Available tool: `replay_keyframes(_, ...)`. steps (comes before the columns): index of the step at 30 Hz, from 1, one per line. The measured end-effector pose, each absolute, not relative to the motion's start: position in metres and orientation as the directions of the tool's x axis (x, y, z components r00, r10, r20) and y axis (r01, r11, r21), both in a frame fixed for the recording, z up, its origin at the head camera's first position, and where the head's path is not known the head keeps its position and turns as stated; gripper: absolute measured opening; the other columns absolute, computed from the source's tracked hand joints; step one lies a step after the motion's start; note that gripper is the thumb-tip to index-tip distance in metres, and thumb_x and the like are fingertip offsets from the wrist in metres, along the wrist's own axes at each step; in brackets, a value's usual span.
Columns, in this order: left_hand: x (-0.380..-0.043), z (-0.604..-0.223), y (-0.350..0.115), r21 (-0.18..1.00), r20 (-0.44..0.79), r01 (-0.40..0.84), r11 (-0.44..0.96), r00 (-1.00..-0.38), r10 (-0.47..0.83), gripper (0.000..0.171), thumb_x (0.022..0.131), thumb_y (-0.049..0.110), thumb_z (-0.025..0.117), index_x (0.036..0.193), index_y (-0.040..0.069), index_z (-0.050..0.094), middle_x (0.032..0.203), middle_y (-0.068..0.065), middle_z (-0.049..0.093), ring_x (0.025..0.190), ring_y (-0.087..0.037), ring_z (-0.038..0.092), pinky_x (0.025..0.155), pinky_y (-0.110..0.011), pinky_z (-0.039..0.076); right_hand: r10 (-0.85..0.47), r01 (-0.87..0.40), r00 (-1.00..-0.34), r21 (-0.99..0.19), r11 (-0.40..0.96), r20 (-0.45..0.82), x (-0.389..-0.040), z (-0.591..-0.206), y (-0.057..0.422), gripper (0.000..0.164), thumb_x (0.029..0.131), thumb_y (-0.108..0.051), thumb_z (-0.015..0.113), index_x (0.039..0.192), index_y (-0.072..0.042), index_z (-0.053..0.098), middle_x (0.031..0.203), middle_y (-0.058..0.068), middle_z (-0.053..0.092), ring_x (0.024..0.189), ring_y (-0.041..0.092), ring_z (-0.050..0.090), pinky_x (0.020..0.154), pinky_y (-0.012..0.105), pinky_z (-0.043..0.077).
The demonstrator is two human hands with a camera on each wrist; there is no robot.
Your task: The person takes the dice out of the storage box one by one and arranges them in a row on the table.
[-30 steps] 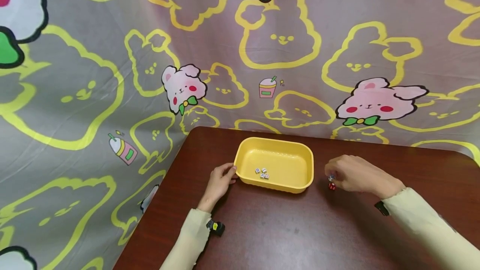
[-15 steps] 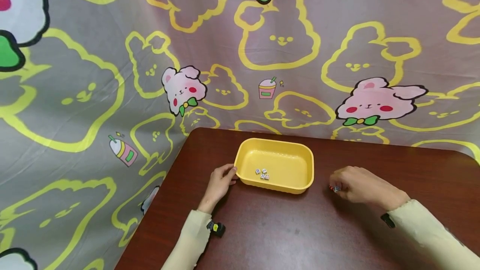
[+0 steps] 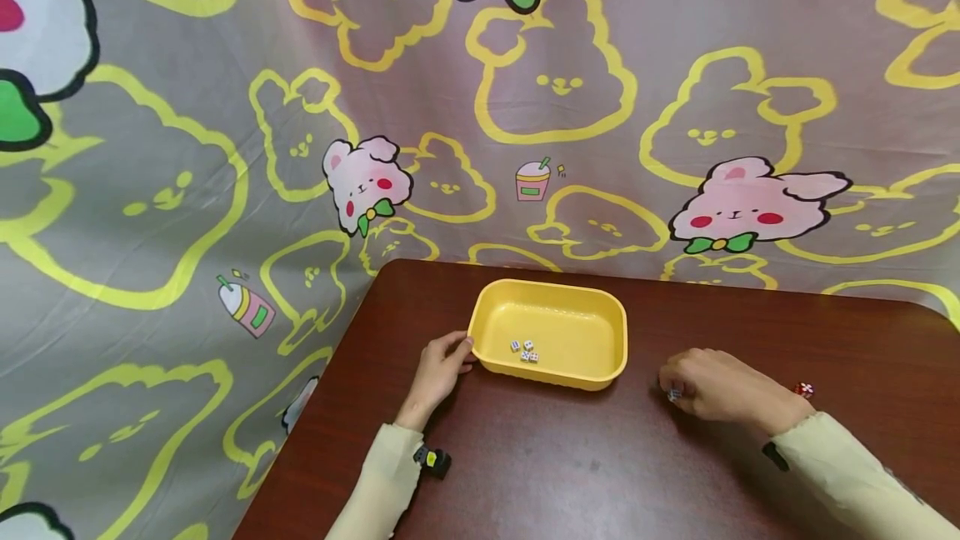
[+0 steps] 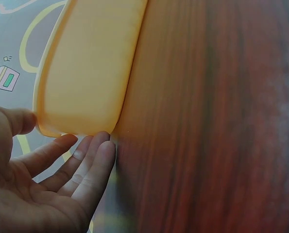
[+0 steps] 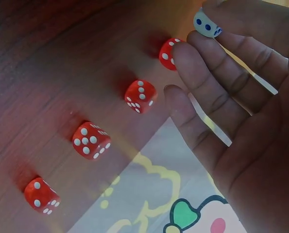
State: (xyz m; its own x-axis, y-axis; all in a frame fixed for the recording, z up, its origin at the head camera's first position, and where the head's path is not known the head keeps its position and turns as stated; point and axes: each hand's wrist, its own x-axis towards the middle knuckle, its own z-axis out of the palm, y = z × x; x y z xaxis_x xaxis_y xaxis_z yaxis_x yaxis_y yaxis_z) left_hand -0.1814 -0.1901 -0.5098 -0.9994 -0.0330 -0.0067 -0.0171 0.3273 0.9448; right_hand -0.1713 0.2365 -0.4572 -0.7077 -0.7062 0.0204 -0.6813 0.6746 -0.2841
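In the head view, a yellow plastic tray (image 3: pixel 611 307) stands on the table, with several white dice (image 3: pixel 528 345) lying inside near its left front. My left hand (image 3: pixel 437 373) holds the tray's left end; the left wrist view has the thumb (image 4: pixel 23 121) at the rim and fingertips at the corner. To the right of the tray, my right hand (image 3: pixel 723 386) pinches a white die (image 5: pixel 207 24) with blue dots between thumb and index finger. Its other fingers are spread. Several red dice (image 5: pixel 140 96) sit in a line on the table beside that hand.
The dark wood table (image 3: pixel 570 465) meets a patterned cloth (image 3: pixel 562 148) at the back, and the cloth hangs along the left side too. One red die (image 3: pixel 804 390) shows behind the right wrist. Each wrist wears a small black camera (image 3: pixel 435 461).
My right hand has moved nearer along the table with the white die in its fingers. A red die has come into view behind the right wrist. The left hand stays at the tray.
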Motion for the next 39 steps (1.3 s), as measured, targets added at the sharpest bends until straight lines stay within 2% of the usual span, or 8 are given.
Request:
replay_keyframes(8, -0.18, -0.51, -0.191, 0.948, -0.007, -0.018, 0.318, -0.999, -0.036, 0.035, 0.107, 0.021, 0.059, 0.131, -0.003, 0.068, 0.123, -0.025, 0.072, 0.098, -0.029, 0.076, 0.083, -0.038, 0.068, -0.716, -0.693, -0.698, -0.268, 0.67, 0.015, -0.169, -0.464, 0.236, 0.04, 0.077, 0.005, 0.076, 0.067, -0.028, 0.055, 0.067, -0.016, 0.046, 0.063, -0.001, 0.035, 0.052, 0.017, 0.03)
replay_keyframes(14, -0.178, -0.509, -0.189, 0.948, -0.003, -0.012, 0.317, -1.0, -0.03, 0.036, 0.107, 0.02, 0.058, 0.132, -0.004, 0.067, 0.124, -0.025, 0.072, 0.099, -0.029, 0.076, 0.083, -0.037, 0.068, -0.706, -0.679, -0.707, -0.258, 0.687, -0.021, -0.168, -0.467, 0.236, 0.036, 0.079, 0.0, 0.081, 0.07, -0.028, 0.06, 0.068, -0.014, 0.049, 0.062, 0.0, 0.036, 0.052, 0.018, 0.03)
replay_keyframes(18, -0.177, -0.505, -0.188, 0.95, -0.002, -0.013, 0.313, -0.999, -0.035, 0.037, 0.108, 0.019, 0.057, 0.133, -0.006, 0.066, 0.125, -0.028, 0.071, 0.102, -0.036, 0.075, 0.086, -0.044, 0.068, -0.71, -0.687, -0.704, -0.24, 0.686, -0.013, -0.169, -0.468, 0.237, 0.035, 0.078, 0.0, 0.082, 0.071, -0.027, 0.06, 0.069, -0.015, 0.049, 0.062, 0.0, 0.036, 0.052, 0.018, 0.031)
replay_keyframes(22, -0.178, -0.502, -0.187, 0.949, -0.005, -0.016, 0.314, -0.999, -0.036, 0.037, 0.108, 0.02, 0.058, 0.133, -0.005, 0.066, 0.125, -0.027, 0.071, 0.103, -0.036, 0.075, 0.087, -0.046, 0.067, -0.709, -0.686, -0.705, -0.239, 0.687, -0.01, -0.17, -0.468, 0.238, 0.035, 0.077, 0.0, 0.082, 0.071, -0.027, 0.06, 0.069, -0.015, 0.049, 0.062, 0.0, 0.036, 0.052, 0.018, 0.031)
replay_keyframes(28, -0.18, -0.504, -0.188, 0.942, -0.008, -0.019, 0.336, -0.999, -0.033, 0.036, 0.108, 0.021, 0.057, 0.132, -0.003, 0.068, 0.124, -0.024, 0.072, 0.1, -0.029, 0.076, 0.084, -0.037, 0.068, -0.71, -0.69, -0.704, -0.227, 0.687, -0.007, -0.168, -0.471, 0.239, 0.034, 0.077, -0.001, 0.083, 0.072, -0.028, 0.062, 0.068, -0.016, 0.049, 0.062, 0.001, 0.036, 0.052, 0.019, 0.03)
replay_keyframes(39, -0.179, -0.508, -0.189, 0.943, -0.018, -0.03, 0.331, -0.999, -0.037, 0.036, 0.107, 0.021, 0.058, 0.132, -0.003, 0.068, 0.124, -0.024, 0.072, 0.099, -0.027, 0.076, 0.084, -0.037, 0.068, -0.727, -0.72, -0.685, -0.199, 0.665, 0.045, -0.165, -0.466, 0.244, 0.035, 0.075, -0.004, 0.084, 0.073, -0.031, 0.062, 0.07, -0.02, 0.051, 0.063, -0.002, 0.038, 0.053, 0.019, 0.033)
